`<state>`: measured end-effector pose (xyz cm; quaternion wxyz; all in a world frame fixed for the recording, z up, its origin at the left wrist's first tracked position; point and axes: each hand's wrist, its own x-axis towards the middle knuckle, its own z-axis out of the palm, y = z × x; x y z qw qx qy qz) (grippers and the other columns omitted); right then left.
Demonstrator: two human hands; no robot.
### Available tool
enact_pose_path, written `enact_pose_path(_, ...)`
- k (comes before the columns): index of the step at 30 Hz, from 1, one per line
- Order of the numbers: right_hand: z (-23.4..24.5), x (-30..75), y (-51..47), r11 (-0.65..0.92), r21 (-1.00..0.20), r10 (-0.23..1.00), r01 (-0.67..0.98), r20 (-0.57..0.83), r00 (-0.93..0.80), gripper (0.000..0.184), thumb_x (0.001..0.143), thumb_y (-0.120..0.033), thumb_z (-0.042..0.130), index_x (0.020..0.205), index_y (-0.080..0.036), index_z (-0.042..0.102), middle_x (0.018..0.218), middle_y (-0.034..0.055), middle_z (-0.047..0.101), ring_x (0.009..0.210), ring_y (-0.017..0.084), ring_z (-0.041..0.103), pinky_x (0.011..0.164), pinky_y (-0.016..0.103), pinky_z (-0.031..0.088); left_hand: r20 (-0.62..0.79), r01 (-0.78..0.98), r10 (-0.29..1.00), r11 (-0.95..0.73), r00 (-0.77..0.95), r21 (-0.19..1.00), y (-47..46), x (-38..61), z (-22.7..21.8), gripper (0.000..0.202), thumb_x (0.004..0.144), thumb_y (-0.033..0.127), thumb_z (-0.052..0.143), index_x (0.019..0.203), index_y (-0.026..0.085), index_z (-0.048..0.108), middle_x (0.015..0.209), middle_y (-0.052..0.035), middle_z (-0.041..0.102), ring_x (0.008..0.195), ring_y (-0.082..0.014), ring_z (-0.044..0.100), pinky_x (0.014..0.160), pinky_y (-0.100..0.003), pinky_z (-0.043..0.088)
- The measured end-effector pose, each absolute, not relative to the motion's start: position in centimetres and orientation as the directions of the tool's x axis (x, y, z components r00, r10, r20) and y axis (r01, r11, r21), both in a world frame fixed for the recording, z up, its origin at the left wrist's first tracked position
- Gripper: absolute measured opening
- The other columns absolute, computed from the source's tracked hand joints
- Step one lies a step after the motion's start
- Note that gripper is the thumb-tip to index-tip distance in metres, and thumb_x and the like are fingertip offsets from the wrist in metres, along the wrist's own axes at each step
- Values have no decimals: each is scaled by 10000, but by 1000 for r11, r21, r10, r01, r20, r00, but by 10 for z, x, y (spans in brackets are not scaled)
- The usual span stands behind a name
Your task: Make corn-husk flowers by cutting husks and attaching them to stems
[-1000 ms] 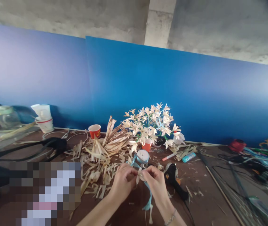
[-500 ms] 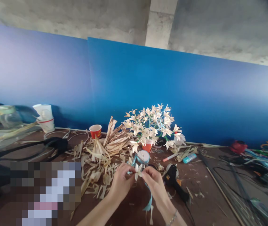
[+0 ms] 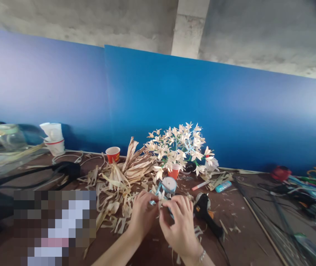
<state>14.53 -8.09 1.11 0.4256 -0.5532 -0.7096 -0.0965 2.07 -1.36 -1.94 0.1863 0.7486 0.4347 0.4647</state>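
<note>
While both hands are drawn close together over the near middle of the table [image 3: 246, 236], a small husk flower [image 3: 161, 194] stands up between them, its pale petals poking out just above the fingertips. The left hand [image 3: 143, 215] is pinched shut on it from the left, thumb and forefinger meeting at its base. The right hand [image 3: 179, 226] is curled in from the other side, back of the hand towards me and a bracelet [image 3: 201, 255] at the wrist. Its fingers are folded tight over the stem below the petals. A bit of blue ribbon [image 3: 154, 201] shows at the left fingertips, probably wound on the stem, though the knuckles hide where it runs.

Just behind the flower, towards the far edge, a ribbon spool [image 3: 169, 183] lies on the table, nearly touching the hands. A black glue gun [image 3: 205, 213] lies just right of the right hand. To the left a husk pile [image 3: 119, 179] spreads towards the far edge, with an orange cup [image 3: 112, 154] beyond it. A bouquet [image 3: 178, 146] of finished husk flowers stands against the blue wall at the far edge, and a marker [image 3: 199, 184] lies to its right.
</note>
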Motion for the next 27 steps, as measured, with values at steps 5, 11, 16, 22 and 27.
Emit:
enact_pose_path(5, 9, 142, -77, 285, -282, 692, 916, 722, 7, 67, 756, -166, 521, 701, -203, 531, 739, 11, 507, 742, 176, 453, 693, 319, 295, 597, 516, 769, -616, 229, 595, -16, 22, -20, 78, 713, 225, 577, 640, 198, 569, 694, -16, 629, 727, -196, 540, 707, -326, 358)
enact_pose_path(11, 11, 138, -77, 252, -302, 673, 919, 737, 58, 78, 720, -130, 531, 676, -194, 521, 711, 3, 514, 734, 165, 460, 719, 318, 284, 625, 529, 739, -646, 252, 550, -21, 22, -15, 87, 736, 207, 556, 651, 205, 573, 701, -19, 642, 714, -193, 545, 712, -327, 356)
enact_pose_path(16, 10, 136, -76, 224, -322, 671, 920, 735, 94, 94, 707, -126, 536, 644, -190, 509, 695, -1, 518, 734, 167, 458, 732, 327, 273, 630, 530, 730, -655, 264, 538, -23, 22, -14, 66, 707, 166, 556, 653, 205, 562, 689, -21, 637, 709, -196, 543, 705, -329, 355)
enact_pose_path(22, 8, 134, -73, 193, -336, 681, 922, 722, 121, 103, 718, -129, 524, 637, -190, 504, 694, -2, 516, 727, 165, 459, 725, 327, 270, 622, 501, 745, -645, 242, 577, -22, 24, -19, 62, 673, 154, 553, 642, 204, 573, 680, -31, 634, 694, -203, 538, 691, -331, 367)
enact_pose_path(27, 15, 137, -80, 295, -339, 680, 893, 732, 53, 20, 727, -205, 549, 730, -199, 530, 764, 10, 528, 771, 178, 478, 746, 332, 293, 547, 319, 826, -560, 137, 765, -18, 26, -24, 58, 667, 167, 559, 616, 181, 583, 687, -29, 611, 702, -186, 537, 675, -302, 401)
